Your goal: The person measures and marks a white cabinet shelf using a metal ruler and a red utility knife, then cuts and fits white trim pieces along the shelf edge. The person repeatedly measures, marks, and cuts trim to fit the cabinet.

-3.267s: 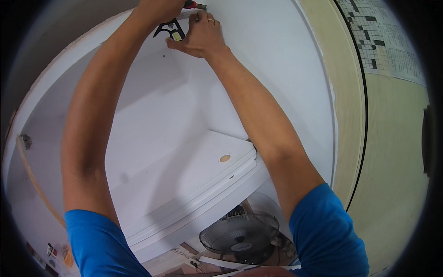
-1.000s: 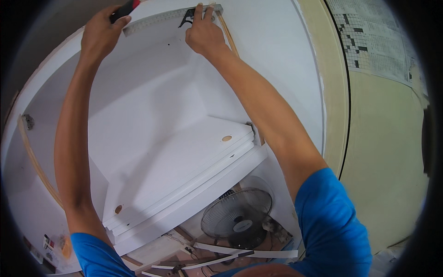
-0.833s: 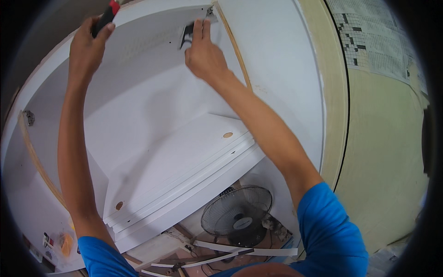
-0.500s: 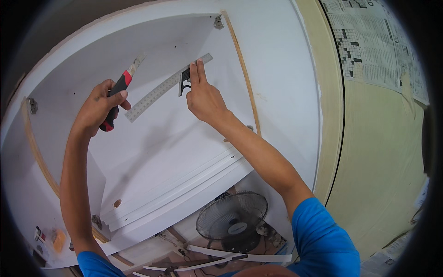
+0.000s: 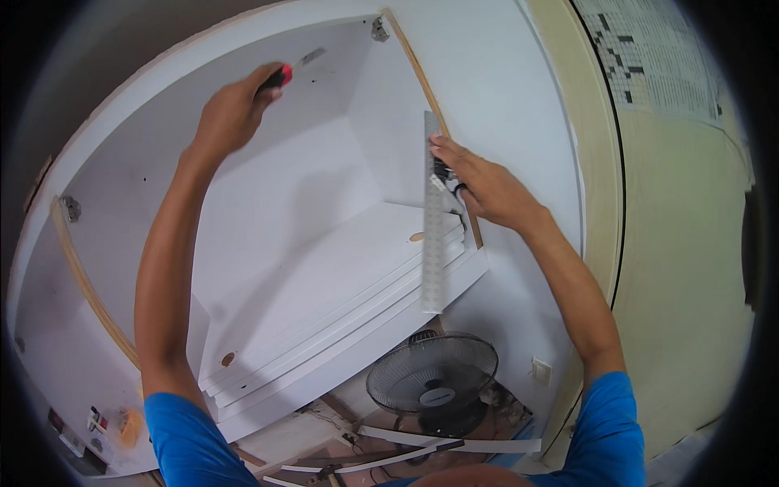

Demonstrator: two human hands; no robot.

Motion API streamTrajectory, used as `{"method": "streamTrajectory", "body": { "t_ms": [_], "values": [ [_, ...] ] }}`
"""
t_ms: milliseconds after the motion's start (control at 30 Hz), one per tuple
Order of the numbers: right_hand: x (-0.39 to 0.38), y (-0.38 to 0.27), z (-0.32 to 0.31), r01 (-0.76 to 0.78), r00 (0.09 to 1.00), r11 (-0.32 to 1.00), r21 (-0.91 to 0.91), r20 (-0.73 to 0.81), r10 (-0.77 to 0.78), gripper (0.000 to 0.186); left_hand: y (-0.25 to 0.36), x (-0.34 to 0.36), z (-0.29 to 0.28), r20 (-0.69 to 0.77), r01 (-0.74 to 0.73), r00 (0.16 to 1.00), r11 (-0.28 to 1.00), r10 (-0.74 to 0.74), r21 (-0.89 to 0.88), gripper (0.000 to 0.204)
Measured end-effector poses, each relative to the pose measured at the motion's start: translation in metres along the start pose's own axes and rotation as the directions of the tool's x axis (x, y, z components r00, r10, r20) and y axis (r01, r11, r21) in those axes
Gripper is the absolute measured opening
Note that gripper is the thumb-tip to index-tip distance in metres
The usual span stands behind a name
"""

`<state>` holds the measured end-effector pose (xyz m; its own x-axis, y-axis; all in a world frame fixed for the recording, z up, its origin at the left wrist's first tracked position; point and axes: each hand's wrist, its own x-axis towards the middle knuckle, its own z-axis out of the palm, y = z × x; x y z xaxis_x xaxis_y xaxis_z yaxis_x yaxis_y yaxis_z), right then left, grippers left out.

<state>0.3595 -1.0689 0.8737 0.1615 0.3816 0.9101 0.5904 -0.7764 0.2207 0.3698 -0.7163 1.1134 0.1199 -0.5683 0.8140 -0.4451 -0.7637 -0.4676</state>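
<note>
My left hand (image 5: 230, 118) is closed around a red and black utility knife (image 5: 283, 77), raised in front of the white cabinet's upper interior. Its silver blade points up and to the right. In my right hand (image 5: 499, 193) is a combination square (image 5: 433, 252), its steel ruler standing nearly upright at the cabinet's right side. The fingertips press near the ruler's upper part, and the square's dark head is partly hidden by the hand. Behind both tools is the open white cabinet (image 5: 284, 178), its right side edged with a wood-coloured strip (image 5: 415, 69).
Long white boards (image 5: 341, 312) lie along the cabinet's lower front. Metal hinges (image 5: 379, 30) are fixed at its sides. Below stands a black fan (image 5: 432, 377), with loose strips (image 5: 454, 439) and cables around it. Newspaper (image 5: 661, 65) covers part of the cream panel (image 5: 682, 211) at right.
My left hand has moved up and right with the knife. The right hand has moved right and down, turning the combination square from a slant to nearly upright. The view has shifted slightly.
</note>
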Motion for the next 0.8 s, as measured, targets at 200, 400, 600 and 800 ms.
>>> {"method": "streamTrajectory", "body": {
  "t_ms": [200,400,600,800],
  "values": [
    [-0.036,0.015,-0.028,-0.047,0.999,0.999,-0.017,-0.005,0.047,0.098,0.031,0.114,0.016,0.018,-0.073,0.997,0.985,0.071,0.159,0.041],
    [-0.042,0.018,-0.025,-0.058,0.997,0.99,-0.128,-0.051,0.051,0.094,0.049,0.19,0.025,0.11,-0.239,0.969,0.949,0.22,0.204,0.033],
    [-0.041,0.017,-0.027,-0.158,0.986,0.987,-0.034,-0.061,0.156,0.091,0.053,0.222,0.046,0.224,-0.235,0.961,0.909,0.163,0.344,0.033],
    [-0.043,0.02,-0.028,-0.101,0.995,0.986,-0.134,-0.028,0.098,0.069,0.062,0.229,0.054,0.219,-0.249,0.959,0.906,0.181,0.342,0.034]
  ]
}}
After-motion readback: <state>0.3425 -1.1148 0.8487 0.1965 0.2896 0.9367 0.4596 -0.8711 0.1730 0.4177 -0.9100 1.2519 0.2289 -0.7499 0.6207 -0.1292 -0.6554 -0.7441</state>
